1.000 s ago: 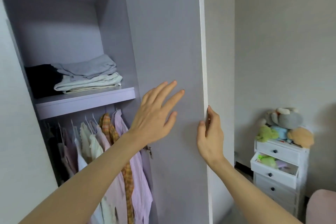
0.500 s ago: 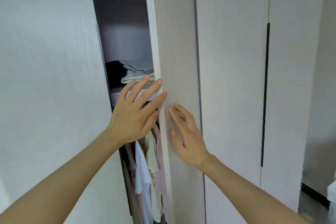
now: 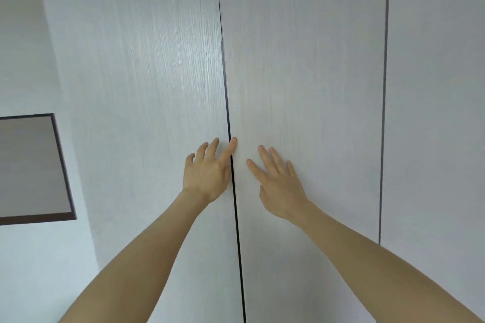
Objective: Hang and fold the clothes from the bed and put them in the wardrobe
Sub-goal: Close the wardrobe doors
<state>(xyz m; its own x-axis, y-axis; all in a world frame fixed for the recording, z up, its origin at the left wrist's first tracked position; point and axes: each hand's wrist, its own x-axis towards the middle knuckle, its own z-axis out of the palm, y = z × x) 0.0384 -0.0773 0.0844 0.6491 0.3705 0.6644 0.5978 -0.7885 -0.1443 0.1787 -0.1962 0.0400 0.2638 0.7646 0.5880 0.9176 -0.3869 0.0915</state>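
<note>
- Your left hand (image 3: 207, 176) lies flat and spread just left of centre in the frame, holding nothing. Its palm is on the left door (image 3: 136, 113) and its index fingertip reaches across the dark seam (image 3: 231, 139) that runs down the middle of the frame.
- Your right hand (image 3: 280, 186) is flat too, fingers straight and slightly fanned. It presses on the middle door (image 3: 301, 73) just right of that seam, and it too holds nothing.
- The wardrobe fills nearly the whole frame. Its doors are pale grey-white with a fine vertical grain and no handles in sight. A second dark seam (image 3: 384, 113) runs down the right side, with a further door panel (image 3: 441, 86) beyond it.
- The two doors under your hands look flush, with only a thin line between them, so the wardrobe appears to be closed.
- No clothes, hangers or bed are in view. You cannot tell from here whether anything is left on the bed.
- Judging by the shut doors and your empty hands, you are probably at or near the end of the task. A look back at the bed would settle whether more garments need hanging or folding.
- At the left edge of the frame, a dark-framed panel (image 3: 31, 168) hangs on the wall (image 3: 23, 34) beside the wardrobe.
</note>
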